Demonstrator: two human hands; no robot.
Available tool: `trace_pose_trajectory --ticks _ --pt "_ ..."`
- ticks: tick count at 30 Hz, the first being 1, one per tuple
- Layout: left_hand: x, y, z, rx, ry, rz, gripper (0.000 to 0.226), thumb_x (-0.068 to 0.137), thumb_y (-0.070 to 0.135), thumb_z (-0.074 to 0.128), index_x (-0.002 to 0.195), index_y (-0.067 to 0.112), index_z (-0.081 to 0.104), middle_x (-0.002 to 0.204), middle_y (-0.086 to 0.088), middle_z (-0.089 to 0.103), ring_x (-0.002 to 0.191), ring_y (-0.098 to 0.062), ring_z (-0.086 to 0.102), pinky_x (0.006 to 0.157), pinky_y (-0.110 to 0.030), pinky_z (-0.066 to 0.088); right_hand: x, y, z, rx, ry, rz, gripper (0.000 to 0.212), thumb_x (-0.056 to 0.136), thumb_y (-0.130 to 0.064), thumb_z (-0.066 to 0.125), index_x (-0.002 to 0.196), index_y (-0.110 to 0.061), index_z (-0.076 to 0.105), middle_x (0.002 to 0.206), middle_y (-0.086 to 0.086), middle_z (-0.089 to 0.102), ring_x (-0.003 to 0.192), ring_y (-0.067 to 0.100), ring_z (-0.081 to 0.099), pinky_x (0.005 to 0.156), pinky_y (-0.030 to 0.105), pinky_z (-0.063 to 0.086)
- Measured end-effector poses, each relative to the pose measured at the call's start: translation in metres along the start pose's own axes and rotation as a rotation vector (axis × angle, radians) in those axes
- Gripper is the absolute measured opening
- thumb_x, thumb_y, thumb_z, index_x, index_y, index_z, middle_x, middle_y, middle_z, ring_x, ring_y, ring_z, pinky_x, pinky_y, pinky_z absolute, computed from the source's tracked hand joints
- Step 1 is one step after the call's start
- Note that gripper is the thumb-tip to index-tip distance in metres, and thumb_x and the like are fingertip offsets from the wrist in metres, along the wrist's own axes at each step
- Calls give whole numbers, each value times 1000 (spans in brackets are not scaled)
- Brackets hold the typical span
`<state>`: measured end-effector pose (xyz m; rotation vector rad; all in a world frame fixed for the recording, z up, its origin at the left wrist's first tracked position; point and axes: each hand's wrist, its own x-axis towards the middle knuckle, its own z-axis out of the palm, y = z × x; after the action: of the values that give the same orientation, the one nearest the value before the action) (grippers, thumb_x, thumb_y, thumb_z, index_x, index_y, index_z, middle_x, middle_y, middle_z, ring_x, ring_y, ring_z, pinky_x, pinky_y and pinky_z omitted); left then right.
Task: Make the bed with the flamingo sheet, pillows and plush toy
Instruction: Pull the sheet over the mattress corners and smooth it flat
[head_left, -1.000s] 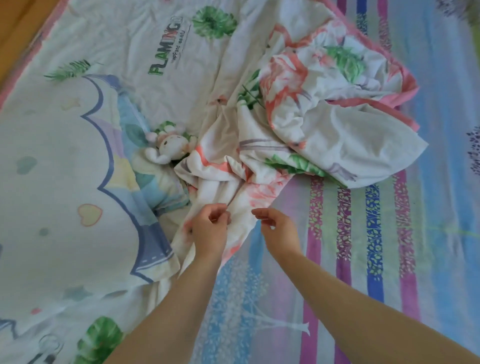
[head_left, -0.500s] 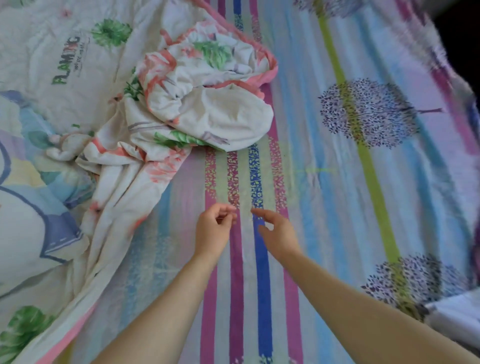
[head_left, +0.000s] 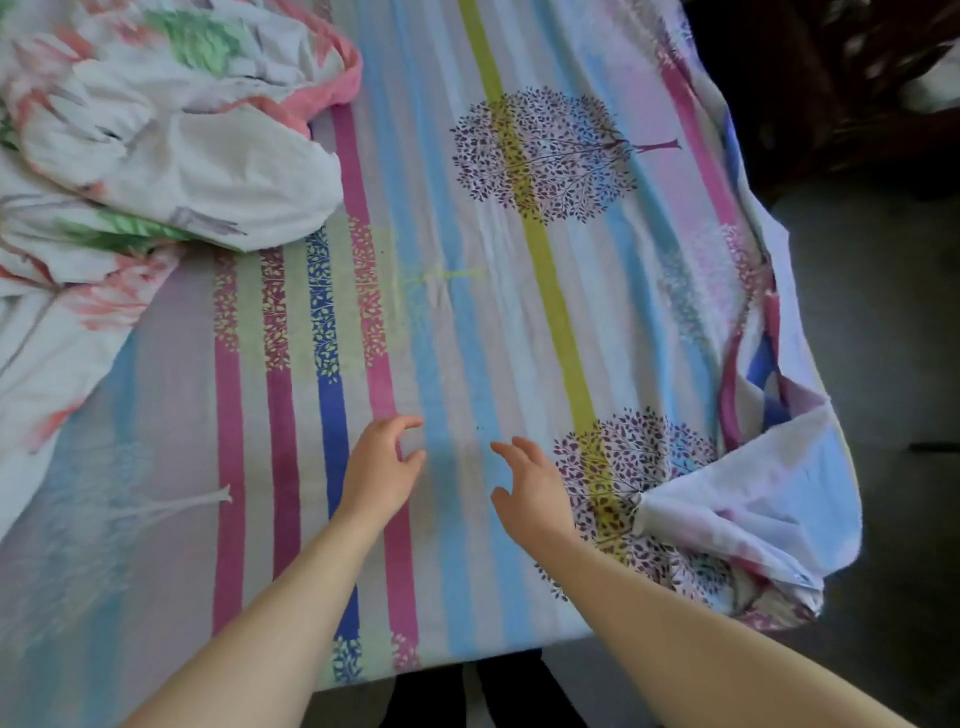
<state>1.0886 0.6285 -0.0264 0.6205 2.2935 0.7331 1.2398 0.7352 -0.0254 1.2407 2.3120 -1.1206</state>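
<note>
The flamingo sheet (head_left: 156, 156) lies crumpled in a heap at the upper left, white with pink flamingos and green leaves. My left hand (head_left: 379, 473) hovers over the striped bed cover (head_left: 467, 322), fingers curled apart and holding nothing. My right hand (head_left: 530, 488) is beside it, open and empty too. Both hands are well to the right of the flamingo sheet, apart from it. The pillows and plush toy are out of view.
The striped cover's right corner (head_left: 753, 499) is folded back and bunched at the bed's edge. Dark floor (head_left: 893, 364) lies to the right and below the bed. Dark furniture (head_left: 831, 78) stands at the upper right.
My view has swung right, away from the pillow and plush toy. Both hands let go of the flamingo sheet and moved right over the striped cover, fingers spreading.
</note>
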Motion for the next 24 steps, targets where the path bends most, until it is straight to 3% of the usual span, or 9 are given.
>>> trace_pose_trajectory --ticks 2,9,12,15,19,22,24 --pt "5 -7 -2 112 18 36 46 82 1 64 126 11 58 131 -4 52 126 -20 46 102 -18 27 5 2 5 -15 11 -62 59 89 -13 54 144 -23 36 154 -1 23 142 17 24 110 28 28" --pt "41 -48 -9 395 9 35 62 83 7 67 140 15 45 152 -10 30 141 -27 28 113 -41 30 52 -16 36 -21 -17 -260 67 86 -8 48 149 -19 26 158 4 17 148 24 7 118 33 15" --pt "57 -67 -12 523 12 144 67 80 6 70 142 12 42 153 -14 28 141 -34 26 114 -46 28 71 -29 55 -58 -8 -346 65 89 -9 44 150 -19 24 159 4 15 148 23 5 118 37 18" --pt "76 -76 -5 676 -30 258 70 79 12 71 142 7 41 152 -17 28 140 -40 26 109 -57 31 87 -37 71 -39 -5 -424 62 96 -13 39 152 -24 14 160 4 8 148 22 -1 119 34 6" --pt "86 -66 26 823 -64 409 56 89 22 41 143 8 37 154 -12 27 139 -39 27 104 -62 33 103 -12 80 -154 81 -431 66 93 -19 42 152 -25 12 160 -1 8 148 17 4 118 37 3" --pt "87 -48 51 925 -113 508 62 87 33 46 144 13 37 156 -6 25 140 -35 28 108 -58 31 109 20 71 -256 218 -358 64 90 -33 41 150 -21 23 158 -2 19 146 15 18 118 37 9" --pt "89 -32 69 956 -139 583 62 88 37 41 146 15 32 156 -5 24 141 -33 28 109 -56 28 108 41 58 -276 274 -283 62 92 -34 38 150 -20 23 158 -3 16 146 13 13 117 36 5"
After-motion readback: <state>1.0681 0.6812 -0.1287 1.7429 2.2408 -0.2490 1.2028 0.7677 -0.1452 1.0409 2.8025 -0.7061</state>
